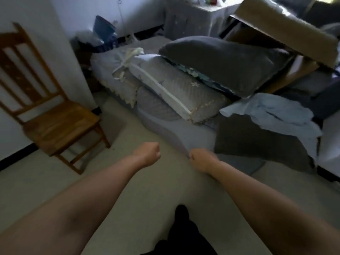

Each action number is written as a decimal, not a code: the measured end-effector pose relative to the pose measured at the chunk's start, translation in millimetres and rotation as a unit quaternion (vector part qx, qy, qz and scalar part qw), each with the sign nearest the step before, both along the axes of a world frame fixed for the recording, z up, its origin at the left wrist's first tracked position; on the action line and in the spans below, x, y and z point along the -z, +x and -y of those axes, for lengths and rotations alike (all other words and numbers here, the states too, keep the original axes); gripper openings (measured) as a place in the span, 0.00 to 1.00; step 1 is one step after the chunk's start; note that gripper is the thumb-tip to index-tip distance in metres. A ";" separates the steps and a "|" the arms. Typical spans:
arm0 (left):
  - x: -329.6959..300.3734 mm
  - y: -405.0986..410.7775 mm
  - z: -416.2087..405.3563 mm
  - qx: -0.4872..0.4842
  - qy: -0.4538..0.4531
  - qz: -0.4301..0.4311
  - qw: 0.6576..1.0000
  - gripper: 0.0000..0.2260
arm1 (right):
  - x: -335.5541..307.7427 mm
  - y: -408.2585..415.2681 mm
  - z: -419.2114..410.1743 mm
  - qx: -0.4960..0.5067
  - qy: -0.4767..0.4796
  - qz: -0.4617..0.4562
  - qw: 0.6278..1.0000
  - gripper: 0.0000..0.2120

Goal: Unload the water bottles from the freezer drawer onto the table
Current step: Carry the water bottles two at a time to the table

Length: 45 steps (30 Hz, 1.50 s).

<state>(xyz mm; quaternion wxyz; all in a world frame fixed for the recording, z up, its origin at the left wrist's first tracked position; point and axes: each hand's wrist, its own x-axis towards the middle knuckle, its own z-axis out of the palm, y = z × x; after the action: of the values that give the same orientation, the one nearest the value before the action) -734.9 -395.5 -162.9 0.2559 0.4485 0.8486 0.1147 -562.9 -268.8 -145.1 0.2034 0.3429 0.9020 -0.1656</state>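
No water bottle, freezer drawer or table shows in the head view. Both my forearms reach forward over a pale floor. My left hand (pixel 148 154) is curled into a fist with nothing in it. My right hand (pixel 201 160) is also closed into a fist, right at the hanging corner of a grey bed cover (pixel 176 133); whether it pinches the fabric I cannot tell.
A wooden chair (pixel 55 126) stands at the left against a white wall. Ahead lies a low bed piled with grey pillows (pixel 220 61), folded quilts (pixel 165 83) and a light blue cloth (pixel 276 113). A cardboard box (pixel 281 32) leans at the back right. My dark-trousered leg (pixel 182 234) shows below.
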 end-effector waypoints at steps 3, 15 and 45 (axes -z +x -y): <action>6.7 -50.8 28.3 -0.069 0.002 0.015 0.998 0.10 | 7.1 -67.0 -0.1 -0.083 0.002 0.002 0.997 0.10; 1.4 -262.4 104.9 -0.319 -0.028 0.026 0.947 0.06 | 23.9 -386.8 24.0 -0.323 -0.029 0.005 0.946 0.11; -18.0 -501.6 611.6 -0.686 -0.054 0.016 0.725 0.11 | 14.6 -787.2 561.5 -0.679 -0.045 -0.017 0.732 0.15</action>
<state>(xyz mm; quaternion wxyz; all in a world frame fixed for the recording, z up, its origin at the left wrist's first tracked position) -1236.5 -1007.0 -144.9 0.1448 -0.2729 0.9252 0.2203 -1350.1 -830.3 -159.7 0.2613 -0.3737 0.8895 -0.0293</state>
